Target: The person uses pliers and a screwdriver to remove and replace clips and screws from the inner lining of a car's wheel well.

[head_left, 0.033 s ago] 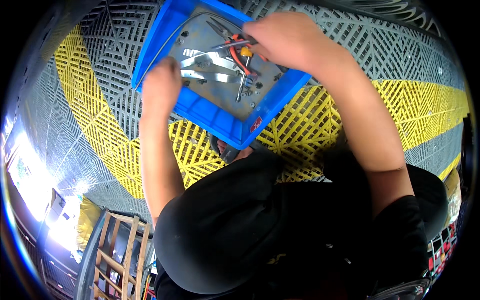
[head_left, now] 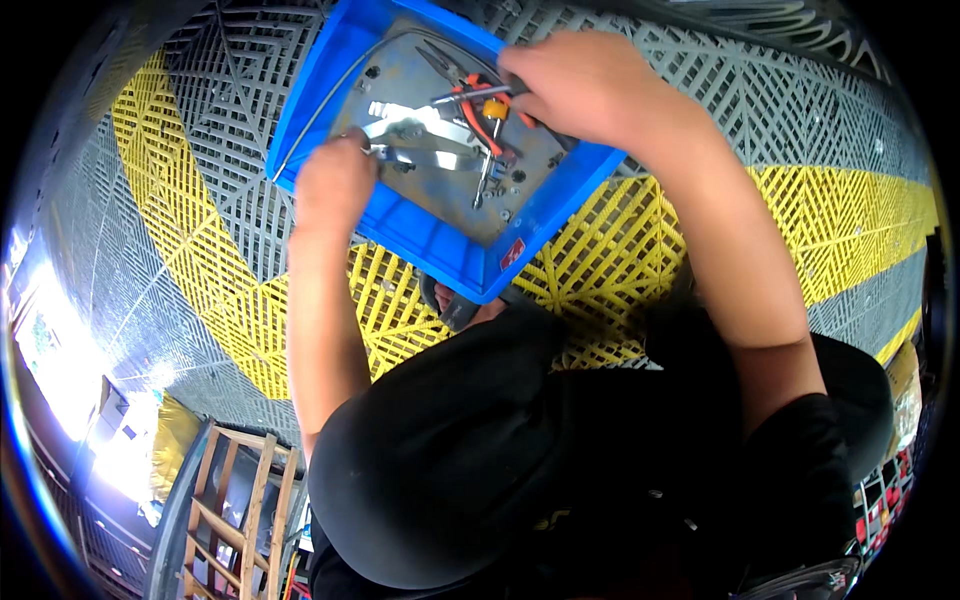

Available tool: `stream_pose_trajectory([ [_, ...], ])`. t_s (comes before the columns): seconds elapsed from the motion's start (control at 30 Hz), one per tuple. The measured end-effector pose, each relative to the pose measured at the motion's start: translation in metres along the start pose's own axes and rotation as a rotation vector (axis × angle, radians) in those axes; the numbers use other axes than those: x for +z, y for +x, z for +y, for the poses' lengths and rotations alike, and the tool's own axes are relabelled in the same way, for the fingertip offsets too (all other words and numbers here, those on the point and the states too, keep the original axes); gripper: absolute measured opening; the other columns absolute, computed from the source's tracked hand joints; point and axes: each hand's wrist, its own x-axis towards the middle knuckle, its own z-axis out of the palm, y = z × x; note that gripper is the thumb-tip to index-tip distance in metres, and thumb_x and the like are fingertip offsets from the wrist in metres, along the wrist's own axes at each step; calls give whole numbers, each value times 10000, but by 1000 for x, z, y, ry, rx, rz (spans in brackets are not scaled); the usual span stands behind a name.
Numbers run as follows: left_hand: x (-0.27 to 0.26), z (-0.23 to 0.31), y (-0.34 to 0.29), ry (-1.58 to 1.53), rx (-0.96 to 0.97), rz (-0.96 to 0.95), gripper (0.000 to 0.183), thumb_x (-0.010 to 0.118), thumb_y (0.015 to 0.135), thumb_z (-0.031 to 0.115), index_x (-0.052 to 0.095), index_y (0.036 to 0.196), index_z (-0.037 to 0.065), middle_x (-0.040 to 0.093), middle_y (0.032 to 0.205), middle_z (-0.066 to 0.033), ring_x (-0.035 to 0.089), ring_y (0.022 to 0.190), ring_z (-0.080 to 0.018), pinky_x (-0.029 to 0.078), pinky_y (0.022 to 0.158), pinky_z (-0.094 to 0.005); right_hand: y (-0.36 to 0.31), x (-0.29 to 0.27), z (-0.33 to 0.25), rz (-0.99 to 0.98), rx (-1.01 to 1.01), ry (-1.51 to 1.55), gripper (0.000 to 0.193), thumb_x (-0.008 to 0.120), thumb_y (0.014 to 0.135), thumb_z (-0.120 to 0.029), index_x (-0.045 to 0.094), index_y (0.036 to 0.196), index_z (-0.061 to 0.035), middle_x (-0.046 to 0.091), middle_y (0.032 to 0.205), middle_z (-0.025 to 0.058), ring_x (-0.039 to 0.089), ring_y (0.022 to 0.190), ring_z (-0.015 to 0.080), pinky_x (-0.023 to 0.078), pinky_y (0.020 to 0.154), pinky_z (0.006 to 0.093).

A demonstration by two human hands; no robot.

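A blue tray [head_left: 455, 255] with a worn grey bottom lies in front of me. My left hand [head_left: 335, 185] is closed over its left side, its fingers at the end of a shiny curved metal strip [head_left: 430, 158]. At the far right of the tray my right hand [head_left: 575, 85] is closed around the dark handle of a screwdriver [head_left: 462, 94], whose shaft points left. Beneath that shaft lie red-handled pliers [head_left: 480, 125] and a tool with a yellow-orange handle [head_left: 494, 109]. Another bright metal strip [head_left: 405, 118] rests beyond the first.
Small screws or nuts [head_left: 518, 176] are scattered in the tray. A thin grey cable [head_left: 325, 100] runs along its left edge. The floor is grey and yellow grid tiles [head_left: 610, 235]. A wooden rack [head_left: 245, 520] stands at the lower left.
My left hand has shifted slightly right and down, and the near metal strip has moved and tilted with it. My right hand and the screwdriver have moved a little to the right.
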Motion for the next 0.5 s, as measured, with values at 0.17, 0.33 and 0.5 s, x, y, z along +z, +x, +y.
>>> stream_pose_trajectory([
  [0.17, 48, 2, 15, 145, -32, -115, 180, 596, 919, 94, 760, 995, 95, 767, 1023, -170, 769, 922, -336, 630, 756, -424, -6, 4, 6, 65, 99, 196, 434, 770, 845, -356, 601, 1161, -111, 729, 967, 164, 698, 924, 415, 543, 764, 494],
  [0.33, 30, -1, -1, -34, -72, -80, 201, 684, 853, 86, 752, 1043, 76, 755, 987, -197, 747, 934, -363, 612, 788, -451, 1, 22, -1, 67, 159, 185, 482, 769, 861, -297, 514, 1182, -43, 680, 1150, 232, 705, 928, 444, 571, 774, 520],
  [0.5, -71, -7, -29, -896, 39, 158, 254, 741, 840, 88, 722, 1080, 4, 724, 1022, -163, 732, 941, -298, 596, 788, -420, 21, 51, -5, 295, 110, 272, 378, 629, 952, -347, 544, 1222, -97, 732, 848, 198, 717, 773, 433, 574, 708, 541],
])
